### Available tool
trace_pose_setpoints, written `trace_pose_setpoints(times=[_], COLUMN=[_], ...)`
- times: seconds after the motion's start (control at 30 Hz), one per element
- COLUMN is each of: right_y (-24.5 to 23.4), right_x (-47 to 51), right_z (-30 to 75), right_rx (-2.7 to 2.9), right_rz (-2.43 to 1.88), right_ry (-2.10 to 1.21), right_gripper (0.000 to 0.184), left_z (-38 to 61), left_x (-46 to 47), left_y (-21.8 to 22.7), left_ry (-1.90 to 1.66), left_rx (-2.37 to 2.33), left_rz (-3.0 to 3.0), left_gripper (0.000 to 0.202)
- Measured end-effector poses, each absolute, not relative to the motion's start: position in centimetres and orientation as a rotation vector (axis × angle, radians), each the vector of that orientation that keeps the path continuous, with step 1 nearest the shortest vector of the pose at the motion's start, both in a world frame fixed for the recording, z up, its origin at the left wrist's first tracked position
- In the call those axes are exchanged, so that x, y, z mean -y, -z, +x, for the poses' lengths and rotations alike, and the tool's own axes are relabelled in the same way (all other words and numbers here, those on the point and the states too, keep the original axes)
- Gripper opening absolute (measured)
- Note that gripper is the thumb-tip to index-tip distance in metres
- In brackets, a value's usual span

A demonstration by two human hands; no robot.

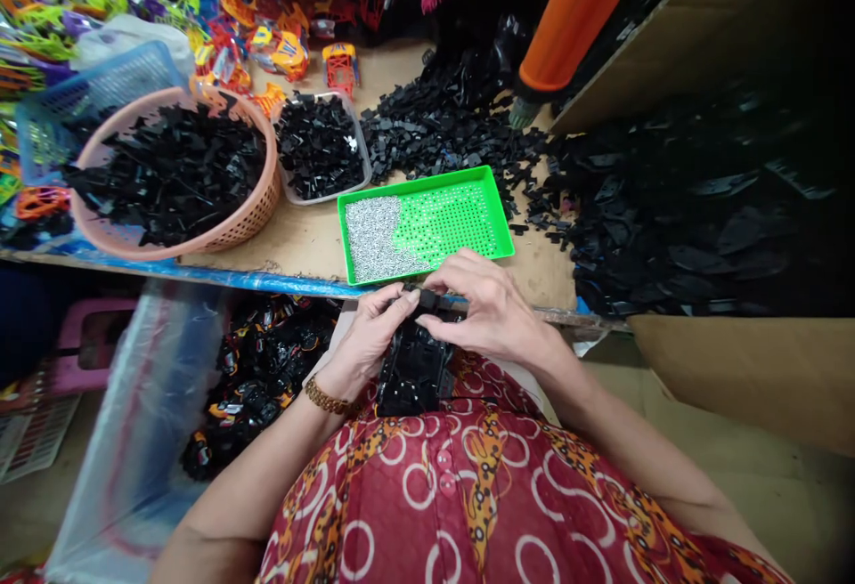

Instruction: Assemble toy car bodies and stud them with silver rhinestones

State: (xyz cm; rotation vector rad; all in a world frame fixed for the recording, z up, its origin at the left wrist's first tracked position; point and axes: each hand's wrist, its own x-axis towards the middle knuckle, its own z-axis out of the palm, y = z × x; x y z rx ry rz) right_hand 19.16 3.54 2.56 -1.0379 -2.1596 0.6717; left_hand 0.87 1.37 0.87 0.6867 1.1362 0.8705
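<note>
Two hands fit a small black part (427, 301) onto a black toy body (414, 370) over the lap.
The bench (300, 241) holds a heap of loose black parts (441, 130), a full pink basket (264, 201) and a green tray (460, 219) half-covered in silver pins (370, 237). Near left, a bag of assembled toy cars (260, 370) suggests many are done, with much stock left. The left hand (367, 335) has its grip clasped on the body; the right hand (487, 308) pinches the part.

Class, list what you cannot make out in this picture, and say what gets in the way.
Head view, all four:
- Covered: top of the black plastic part, under the left hand and right hand gripping it.
- Too small: silver bits in the green tray, kind unclear.
- Cut off: orange roll, by the top edge.
- In shadow: dark pile at right, shapes lost.
</note>
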Motion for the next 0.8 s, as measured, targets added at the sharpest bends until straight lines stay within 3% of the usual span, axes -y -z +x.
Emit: trace_pose_setpoints(times=[0.4,0.57,0.73,0.8], right_y=[-2.4,-2.2,-2.4,-2.4], right_x=[-2.8,-2.8,-4.2,-4.6], right_z=[18.5,18.2,19.7,20.2], right_rx=[2.256,2.2,2.067,2.025], right_rz=[-1.133,-1.152,-1.101,-1.071], right_ry=[-0.392,-0.444,-0.57,-0.637], right_gripper=[0.009,0.005,0.001,0.003], left_z=[0.7,0.6,0.2,-0.1], left_x=[-1.0,-1.0,-0.5,-0.3], left_y=[-0.6,-0.5,-0.3,-0.2], left_ry=[-0.893,-0.895,-0.861,-0.816], left_rx=[-1.172,-1.168,-1.068,-1.005], left_rz=[0.778,0.811,0.76,0.723], left_gripper=[0.041,0.036,0.019,0.027])
